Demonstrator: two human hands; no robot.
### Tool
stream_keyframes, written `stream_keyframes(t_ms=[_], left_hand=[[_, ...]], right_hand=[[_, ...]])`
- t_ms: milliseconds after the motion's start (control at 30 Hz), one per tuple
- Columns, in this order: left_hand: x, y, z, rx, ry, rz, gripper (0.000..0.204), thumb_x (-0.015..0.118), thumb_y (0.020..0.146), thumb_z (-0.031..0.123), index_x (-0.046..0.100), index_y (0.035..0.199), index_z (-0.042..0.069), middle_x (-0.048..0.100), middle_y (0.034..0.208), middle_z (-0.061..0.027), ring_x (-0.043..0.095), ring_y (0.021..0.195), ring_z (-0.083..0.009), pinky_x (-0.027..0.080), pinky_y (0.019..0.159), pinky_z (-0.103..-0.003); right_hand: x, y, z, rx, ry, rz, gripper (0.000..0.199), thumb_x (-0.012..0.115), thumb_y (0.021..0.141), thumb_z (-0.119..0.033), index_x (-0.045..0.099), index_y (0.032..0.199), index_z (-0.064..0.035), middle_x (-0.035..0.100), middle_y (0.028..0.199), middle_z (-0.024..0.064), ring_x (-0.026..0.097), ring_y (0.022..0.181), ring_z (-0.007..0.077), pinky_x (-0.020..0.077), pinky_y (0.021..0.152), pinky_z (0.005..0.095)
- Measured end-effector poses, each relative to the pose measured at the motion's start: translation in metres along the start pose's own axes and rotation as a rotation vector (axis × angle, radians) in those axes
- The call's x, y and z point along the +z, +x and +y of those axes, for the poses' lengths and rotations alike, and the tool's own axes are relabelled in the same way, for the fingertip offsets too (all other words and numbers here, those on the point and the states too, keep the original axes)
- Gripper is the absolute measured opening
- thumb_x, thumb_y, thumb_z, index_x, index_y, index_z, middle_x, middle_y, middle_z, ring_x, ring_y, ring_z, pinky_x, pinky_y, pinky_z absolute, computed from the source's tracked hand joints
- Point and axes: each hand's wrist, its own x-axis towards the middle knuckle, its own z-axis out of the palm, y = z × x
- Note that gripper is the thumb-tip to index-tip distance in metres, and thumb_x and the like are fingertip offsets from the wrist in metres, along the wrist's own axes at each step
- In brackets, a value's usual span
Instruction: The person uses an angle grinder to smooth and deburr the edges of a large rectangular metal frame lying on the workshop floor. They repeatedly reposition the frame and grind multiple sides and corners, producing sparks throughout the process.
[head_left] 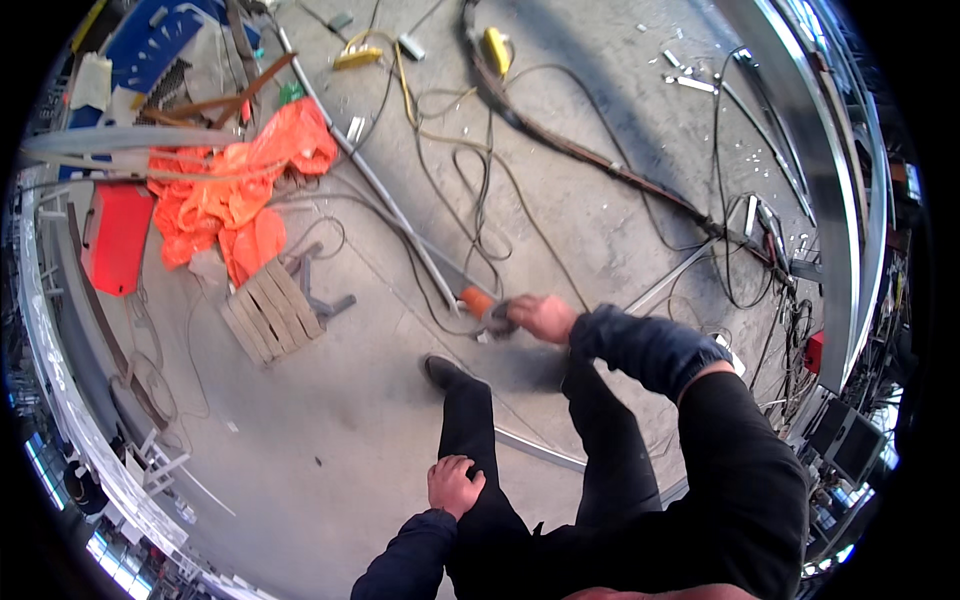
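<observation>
My right hand (545, 318) reaches out ahead, its fingers closed around the dark end of an orange-and-dark power tool (476, 301). The tool is blurred, so its exact kind is not clear. It is held low over the concrete floor, beside the end of a long grey metal tube (385, 195). My left hand (455, 487) lies on my left thigh with the fingers spread and nothing in it.
Cables (490, 190) loop across the floor ahead, with a thick bundle (590, 155) running right. At left are a slatted wooden piece (270, 312), an orange plastic sheet (235, 190) and a red box (118, 238). A steel beam (815, 130) edges the right.
</observation>
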Motion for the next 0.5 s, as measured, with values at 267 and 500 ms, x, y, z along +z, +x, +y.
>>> stream_keyframes(t_ms=[267, 500], left_hand=[[-0.08, -0.053, 0.159, 0.034, -0.18, 0.817, 0.069, 0.081, 0.078, 0.025, 0.05, 0.134, -0.001, 0.057, 0.131, -0.0185, 0.053, 0.129, -0.034, 0.04, 0.115, -0.047], [-0.182, -0.122, 0.387, 0.83, -0.37, 0.163, 0.039, 0.074, 0.088, 0.03, 0.056, 0.115, 0.008, 0.061, 0.111, -0.0079, 0.059, 0.11, -0.0226, 0.049, 0.097, -0.038]], right_hand=[[-0.243, -0.154, -0.294, -0.267, 0.349, 0.387, 0.028, 0.066, 0.092, -0.011, 0.064, 0.118, -0.0029, 0.067, 0.123, 0.0145, 0.067, 0.112, 0.0314, 0.0573, 0.09, 0.0395], [-0.373, -0.29, -0.391, -0.329, 0.614, 0.731, 0.016, 0.065, 0.097, -0.006, 0.064, 0.111, 0.0004, 0.069, 0.114, 0.0153, 0.068, 0.105, 0.0322, 0.0553, 0.093, 0.039]])
